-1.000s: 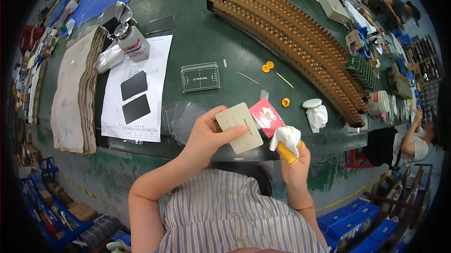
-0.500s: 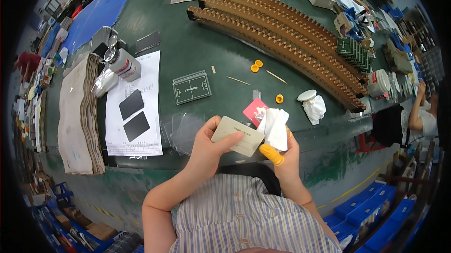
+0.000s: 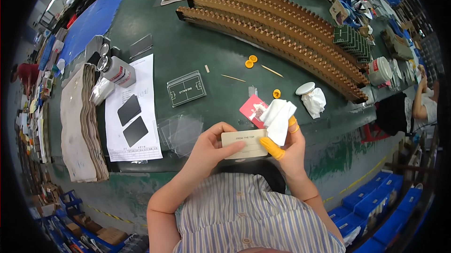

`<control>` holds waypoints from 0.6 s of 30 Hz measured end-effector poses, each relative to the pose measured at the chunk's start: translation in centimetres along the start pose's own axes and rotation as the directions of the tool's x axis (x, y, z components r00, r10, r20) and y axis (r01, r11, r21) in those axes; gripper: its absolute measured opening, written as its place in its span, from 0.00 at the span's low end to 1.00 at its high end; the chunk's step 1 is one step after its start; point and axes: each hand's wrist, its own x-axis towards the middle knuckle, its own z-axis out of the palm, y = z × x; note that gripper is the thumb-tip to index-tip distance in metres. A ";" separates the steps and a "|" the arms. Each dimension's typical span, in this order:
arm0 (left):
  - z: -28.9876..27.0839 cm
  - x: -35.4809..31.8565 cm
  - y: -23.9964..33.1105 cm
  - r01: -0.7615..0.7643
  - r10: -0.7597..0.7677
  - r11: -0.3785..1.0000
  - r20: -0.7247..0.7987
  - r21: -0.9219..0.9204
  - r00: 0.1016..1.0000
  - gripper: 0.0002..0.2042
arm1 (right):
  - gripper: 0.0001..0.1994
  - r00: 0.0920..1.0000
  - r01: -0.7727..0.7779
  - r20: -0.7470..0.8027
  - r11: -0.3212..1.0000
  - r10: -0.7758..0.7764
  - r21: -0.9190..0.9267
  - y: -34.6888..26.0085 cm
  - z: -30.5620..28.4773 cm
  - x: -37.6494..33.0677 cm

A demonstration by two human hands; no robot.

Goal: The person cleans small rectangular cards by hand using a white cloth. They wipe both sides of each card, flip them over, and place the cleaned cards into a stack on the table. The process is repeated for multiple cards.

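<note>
My left hand (image 3: 211, 147) grips a small beige card (image 3: 244, 143) by its left end, thumb on top. My right hand (image 3: 289, 147), with orange finger cots on thumb and fingers, holds the card's right end and a folded white wipe (image 3: 278, 117) pressed against it. Both hands are held close above the green table's (image 3: 188, 60) near edge. A pink card (image 3: 252, 109) lies on the table just beyond the wipe.
Clear plastic sheets (image 3: 181, 132) lie left of my hands, beside a white paper (image 3: 131, 107) with two black cards. A small green field-patterned box (image 3: 186, 88), orange caps (image 3: 250, 61), long rows of brown cardboard pieces (image 3: 282, 32), a cardboard stack (image 3: 80, 121) and a crumpled wipe (image 3: 314, 100) are around.
Both hands have drawn together: the wipe has moved from beside the card onto its right end, and the card now lies flatter, its printed face up.
</note>
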 end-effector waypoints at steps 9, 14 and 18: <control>0.4 -0.4 0.2 -0.017 0.016 1.000 -0.034 -0.012 0.999 0.13 | 0.21 0.981 0.078 -0.188 0.985 -0.048 0.152 0.5 -2.7 -0.6; 0.0 -0.7 0.5 -0.032 0.032 0.999 0.013 -0.007 0.999 0.11 | 0.09 0.937 0.311 -0.019 0.859 -0.348 -0.406 -0.1 -2.3 -0.5; -0.2 -0.8 0.3 -0.039 0.039 0.999 0.017 0.009 0.999 0.10 | 0.08 0.900 0.408 0.093 0.752 -0.425 -0.518 -0.2 -2.4 -0.4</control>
